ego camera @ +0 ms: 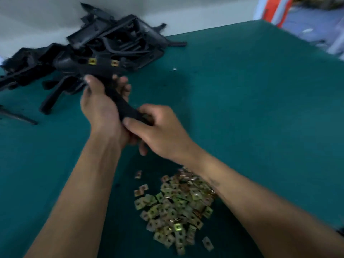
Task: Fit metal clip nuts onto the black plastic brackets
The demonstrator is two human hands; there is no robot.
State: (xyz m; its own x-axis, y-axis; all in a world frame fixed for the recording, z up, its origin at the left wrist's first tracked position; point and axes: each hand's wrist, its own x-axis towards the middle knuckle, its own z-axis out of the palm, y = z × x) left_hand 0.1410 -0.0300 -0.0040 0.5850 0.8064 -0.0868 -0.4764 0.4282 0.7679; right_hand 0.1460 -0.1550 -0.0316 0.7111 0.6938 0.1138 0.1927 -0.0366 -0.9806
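Head view, looking down: a green surface (242,94) fills most of the frame, running back to a pale wall at the far edge. At the far left of it lies a heap of black plastic brackets (104,45), tangled together with arms and ribs pointing several ways. Both bare forearms reach in from the near edge and meet at the middle, where the hands share one black bracket (121,103) lifted just in front of the heap. The left hand (98,108) grips the bracket's upper stretch, thumb laid along the near face and fingers (123,86) curled round the far side. The right hand (160,131) holds the lower end, thumb pressed on top and fingers wrapped beneath; motion blur makes it hard to tell whether a clip is pinched there as well. The upper end of this bracket appears to carry two brass-coloured clip nuts (92,61), set side by side on its edge, though the blur leaves it unclear whether they sit on the held piece or on one resting in the heap. Close to the viewer, under the right forearm, a loose pile of metal clip nuts (175,207) is spread on the surface, a few strays lying just apart from it. A small pale speck (174,69) sits alone further back.
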